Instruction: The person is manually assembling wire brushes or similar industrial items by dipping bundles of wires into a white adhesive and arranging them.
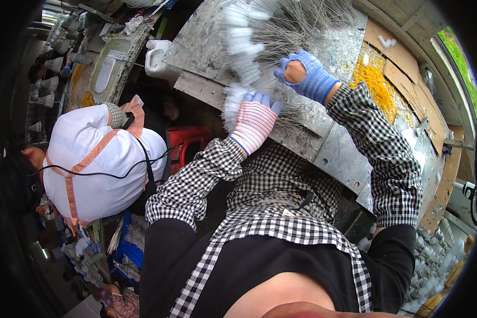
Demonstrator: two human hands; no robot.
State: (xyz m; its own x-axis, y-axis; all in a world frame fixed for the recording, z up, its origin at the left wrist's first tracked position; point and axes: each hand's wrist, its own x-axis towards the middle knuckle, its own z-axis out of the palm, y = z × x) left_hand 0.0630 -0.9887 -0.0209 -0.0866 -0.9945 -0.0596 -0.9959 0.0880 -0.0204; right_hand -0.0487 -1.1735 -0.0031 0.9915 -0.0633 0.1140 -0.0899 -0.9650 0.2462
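Checked apron (286,225) and black top (196,265) lie nearest the camera, with sleeved forearms (379,146) reaching over the worktop (344,148). The left grip (255,119), striped-gloved, is closed around a brush bundle (230,108) at the worktop's near edge, white bristles on its left side, wire stems poking out to its right. The right grip (305,76), blue-gloved, is just beyond, fingers curled in beside the stems of a larger brush pile (237,37); whether it pinches one, I cannot tell. That pile spreads toward the far side, heads leftward. Loose yellow bands (376,85) lie to the right, a white jug (157,59) stands by the left edge, and a co-worker (103,164) bends beyond a red seat (190,139).

Judging by this, the step in hand is gathering brushes into the left bundle. The next move probably calls for adding stems without ruffling the bristles, heads level; a band might then tie them.
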